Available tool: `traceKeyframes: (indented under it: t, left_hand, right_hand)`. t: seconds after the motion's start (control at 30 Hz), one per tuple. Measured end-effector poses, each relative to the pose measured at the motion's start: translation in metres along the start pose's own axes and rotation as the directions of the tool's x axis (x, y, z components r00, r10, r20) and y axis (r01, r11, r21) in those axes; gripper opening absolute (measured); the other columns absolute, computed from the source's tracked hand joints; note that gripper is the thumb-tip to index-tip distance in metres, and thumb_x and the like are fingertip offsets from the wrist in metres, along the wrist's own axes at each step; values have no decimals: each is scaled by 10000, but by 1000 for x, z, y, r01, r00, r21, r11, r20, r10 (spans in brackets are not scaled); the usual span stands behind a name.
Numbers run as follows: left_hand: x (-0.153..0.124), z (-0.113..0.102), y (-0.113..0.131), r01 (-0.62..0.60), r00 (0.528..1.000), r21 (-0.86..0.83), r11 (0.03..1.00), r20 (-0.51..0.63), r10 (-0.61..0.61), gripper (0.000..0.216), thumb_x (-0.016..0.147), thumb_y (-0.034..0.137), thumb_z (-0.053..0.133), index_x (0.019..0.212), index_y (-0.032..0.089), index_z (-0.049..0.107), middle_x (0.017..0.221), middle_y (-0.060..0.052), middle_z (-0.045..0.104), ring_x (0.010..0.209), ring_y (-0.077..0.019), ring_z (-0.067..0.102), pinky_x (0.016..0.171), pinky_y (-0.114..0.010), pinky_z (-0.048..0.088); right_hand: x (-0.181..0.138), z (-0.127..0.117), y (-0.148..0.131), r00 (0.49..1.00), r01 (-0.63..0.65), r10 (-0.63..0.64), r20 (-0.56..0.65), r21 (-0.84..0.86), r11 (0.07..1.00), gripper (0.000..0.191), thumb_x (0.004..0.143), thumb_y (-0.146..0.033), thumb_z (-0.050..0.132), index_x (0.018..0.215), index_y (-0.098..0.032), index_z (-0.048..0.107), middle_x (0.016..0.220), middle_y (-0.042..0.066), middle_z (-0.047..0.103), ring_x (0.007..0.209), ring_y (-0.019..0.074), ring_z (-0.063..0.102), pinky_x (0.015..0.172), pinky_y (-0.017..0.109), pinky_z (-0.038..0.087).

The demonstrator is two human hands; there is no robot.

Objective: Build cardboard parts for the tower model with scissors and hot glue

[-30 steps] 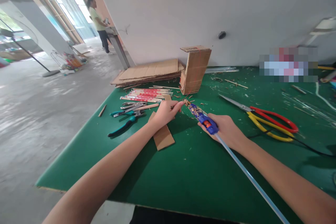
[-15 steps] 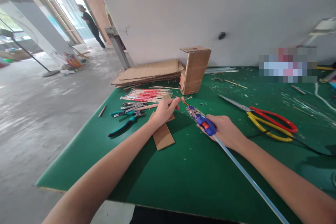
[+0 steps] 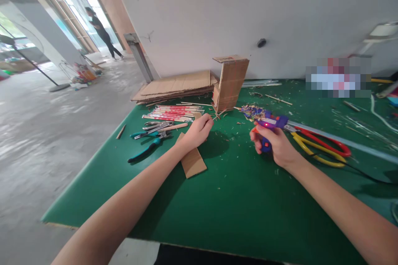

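Note:
My right hand (image 3: 276,140) is wrapped round a blue hot glue gun (image 3: 273,121), its small red light lit. Wood shavings cling to its front end, and the nozzle points left. A long clear glue stick (image 3: 338,136) runs out of its back. My left hand (image 3: 199,131) is closed over a cardboard strip (image 3: 193,163), and what its fingers pinch is hidden. Just beyond the two hands stands an upright cardboard structure (image 3: 233,85) with a flat top piece. Thin wood scraps (image 3: 220,114) lie at its foot.
Scissors (image 3: 323,143) with red and yellow handles lie to the right, pliers (image 3: 146,151) to the left. Behind are wrapped sticks (image 3: 174,112) and stacked cardboard (image 3: 180,83). A white board (image 3: 199,25) closes the back. A person (image 3: 101,31) stands far left.
My right hand has moved right with the glue gun and swung it level, away from my left hand. The small round piece at my left fingertips is out of sight. The far person has shifted left.

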State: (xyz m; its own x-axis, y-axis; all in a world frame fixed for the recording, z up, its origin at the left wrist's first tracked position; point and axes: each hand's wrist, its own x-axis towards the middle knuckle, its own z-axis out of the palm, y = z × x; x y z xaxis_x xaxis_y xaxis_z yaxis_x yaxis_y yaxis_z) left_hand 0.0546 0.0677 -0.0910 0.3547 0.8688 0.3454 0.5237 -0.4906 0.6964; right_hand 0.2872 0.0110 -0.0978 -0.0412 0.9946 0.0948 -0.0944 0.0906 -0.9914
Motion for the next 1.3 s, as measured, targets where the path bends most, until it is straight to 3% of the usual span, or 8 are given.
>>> traceKeyframes:
  t: [0.1, 0.27, 0.47, 0.57, 0.77, 1.0, 1.3]
  left_hand:
    - [0, 1, 0, 7, 1000, 4, 1000, 6, -7, 173, 896, 274, 374, 751, 197, 428, 613, 37, 452, 567, -113, 460, 559, -234, 356]
    - [2, 2, -3, -54, 998, 67, 996, -23, 56, 133, 890, 255, 397, 825, 187, 491, 649, 22, 501, 582, -118, 473, 586, -244, 376]
    - [3, 4, -9, -127, 988, 114, 985, -69, 136, 116, 883, 217, 413, 867, 179, 521, 777, -30, 588, 735, -152, 542, 679, -270, 421]
    - [1, 5, -8, -147, 986, 135, 980, -59, 156, 108, 880, 216, 420, 874, 184, 522, 789, -34, 591, 745, -155, 552, 681, -272, 431]
    - [-3, 5, -2, -190, 979, 196, 962, -35, 201, 100, 884, 215, 413, 879, 186, 509, 818, -43, 593, 778, -158, 567, 698, -270, 432]
    - [-3, 5, -2, -166, 985, 179, 970, -25, 173, 89, 892, 261, 445, 912, 190, 494, 798, -34, 592, 774, -161, 571, 683, -268, 424]
    - [-4, 5, 1, -135, 990, 170, 976, -15, 140, 105, 893, 251, 438, 801, 200, 449, 684, 4, 551, 633, -130, 514, 591, -245, 368]
  right_hand:
    - [1, -3, -1, 999, -23, 22, 32, 28, 999, 235, 772, -379, 621, 659, -181, 564, 643, 3, 600, 423, 89, 482, 371, 230, 423]
    - [2, -10, -3, 987, -113, 110, 120, 17, 993, 208, 725, -365, 699, 764, -183, 606, 717, 21, 640, 545, 127, 582, 503, 268, 512]
    - [4, -8, -3, 996, -47, 46, 80, 16, 999, 381, 764, -505, 665, 619, -194, 498, 508, -50, 459, 397, 69, 392, 385, 232, 384]
    - [5, -6, 2, 999, -12, 15, 36, -69, 998, 436, 761, -560, 643, 593, -202, 460, 458, -61, 426, 364, 69, 375, 373, 237, 367]
    - [9, -7, 10, 993, -28, 49, 105, -190, 981, 433, 787, -584, 593, 629, -205, 456, 435, -73, 411, 348, 74, 390, 370, 232, 371]
    - [9, -7, 8, 990, -85, 98, 96, -134, 987, 432, 785, -590, 590, 653, -214, 425, 462, -76, 423, 355, 72, 388, 372, 222, 372]
    - [8, -5, 6, 989, -96, 112, 96, -157, 983, 451, 770, -609, 593, 634, -209, 434, 461, -71, 427, 352, 72, 396, 373, 226, 378]
